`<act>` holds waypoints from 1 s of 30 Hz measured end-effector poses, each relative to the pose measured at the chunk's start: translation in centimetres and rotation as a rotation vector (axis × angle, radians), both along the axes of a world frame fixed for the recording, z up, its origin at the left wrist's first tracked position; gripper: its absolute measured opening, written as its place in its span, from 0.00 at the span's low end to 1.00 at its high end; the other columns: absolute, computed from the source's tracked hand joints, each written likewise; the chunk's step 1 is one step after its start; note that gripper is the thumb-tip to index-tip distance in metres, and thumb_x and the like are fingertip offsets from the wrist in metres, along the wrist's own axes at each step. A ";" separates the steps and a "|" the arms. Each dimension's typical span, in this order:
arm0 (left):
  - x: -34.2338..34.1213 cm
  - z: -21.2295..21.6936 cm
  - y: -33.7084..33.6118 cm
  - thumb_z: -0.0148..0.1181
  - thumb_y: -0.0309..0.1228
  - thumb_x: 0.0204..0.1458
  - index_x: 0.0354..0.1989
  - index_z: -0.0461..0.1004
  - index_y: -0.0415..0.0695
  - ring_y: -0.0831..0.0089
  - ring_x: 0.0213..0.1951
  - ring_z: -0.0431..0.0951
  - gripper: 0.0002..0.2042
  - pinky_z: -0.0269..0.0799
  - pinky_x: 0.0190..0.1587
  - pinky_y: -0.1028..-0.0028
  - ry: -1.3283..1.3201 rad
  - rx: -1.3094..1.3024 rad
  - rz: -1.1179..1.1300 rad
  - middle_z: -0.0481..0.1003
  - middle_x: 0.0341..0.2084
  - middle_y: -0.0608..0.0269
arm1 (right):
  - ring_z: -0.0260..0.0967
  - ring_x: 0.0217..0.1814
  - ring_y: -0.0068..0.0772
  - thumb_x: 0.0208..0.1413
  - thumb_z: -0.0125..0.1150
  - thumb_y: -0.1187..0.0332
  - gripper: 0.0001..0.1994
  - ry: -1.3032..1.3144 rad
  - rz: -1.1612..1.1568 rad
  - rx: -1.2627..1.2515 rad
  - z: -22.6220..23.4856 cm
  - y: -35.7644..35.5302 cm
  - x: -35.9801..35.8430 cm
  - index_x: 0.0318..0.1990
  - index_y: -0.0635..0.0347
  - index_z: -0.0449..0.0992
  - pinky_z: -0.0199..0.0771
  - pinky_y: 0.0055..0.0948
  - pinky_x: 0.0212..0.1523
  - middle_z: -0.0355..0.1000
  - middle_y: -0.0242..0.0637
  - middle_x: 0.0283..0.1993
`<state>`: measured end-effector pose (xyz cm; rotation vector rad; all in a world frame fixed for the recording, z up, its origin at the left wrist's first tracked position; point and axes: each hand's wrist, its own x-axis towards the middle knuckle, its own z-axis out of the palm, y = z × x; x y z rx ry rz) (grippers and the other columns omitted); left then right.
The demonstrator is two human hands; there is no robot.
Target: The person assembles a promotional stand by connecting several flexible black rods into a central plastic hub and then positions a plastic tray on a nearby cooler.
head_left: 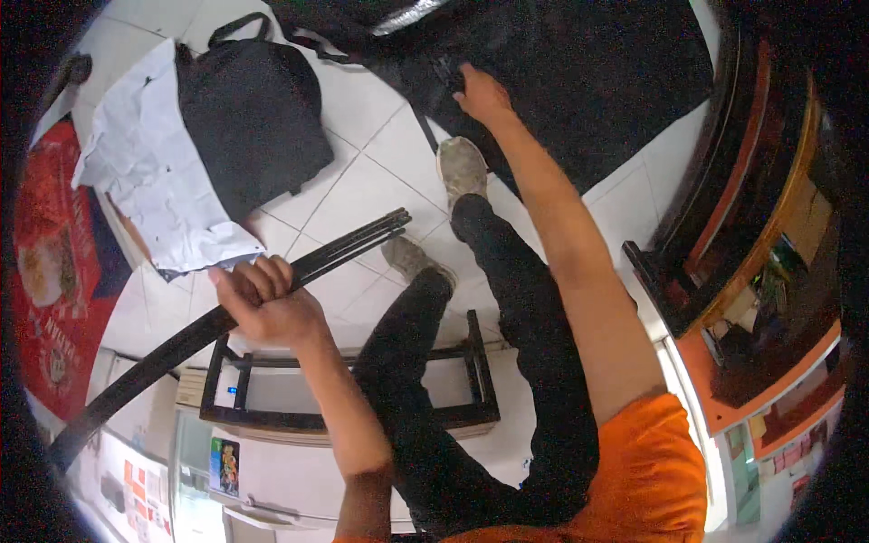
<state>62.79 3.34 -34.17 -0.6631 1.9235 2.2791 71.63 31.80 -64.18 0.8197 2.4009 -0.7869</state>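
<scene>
My left hand [272, 303] is wrapped around a bundle of long, thin black poles [136, 376], which slants from the lower left up to the middle. Several slim pole ends stick out past my fingers. At the far side, my right hand [487, 98] reaches out to a large black fabric sheet [597, 118] spread on the floor. Its fingers close at a small dark thing [444, 74] on the fabric, too dim to name. Just beyond my left hand lie a crumpled white sheet [163, 172] and a black bag [258, 118] with a strap.
White floor tiles [371, 190] show around my two shoes [463, 167]. A red printed bag [54, 262] is at the far left. Dark wooden furniture [724, 181] curves along the right. A dark-framed bench [344, 418] stands close behind my legs.
</scene>
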 end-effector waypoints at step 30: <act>-8.1 -4.8 10.5 0.60 0.36 0.56 0.17 0.65 0.53 0.86 0.11 0.55 0.15 0.50 0.14 0.80 0.216 0.132 -0.321 0.59 0.11 0.78 | 0.65 0.60 0.48 0.50 0.64 0.48 0.34 0.072 0.762 -0.179 4.9 6.6 -10.5 0.62 0.53 0.64 0.67 0.42 0.58 0.63 0.45 0.63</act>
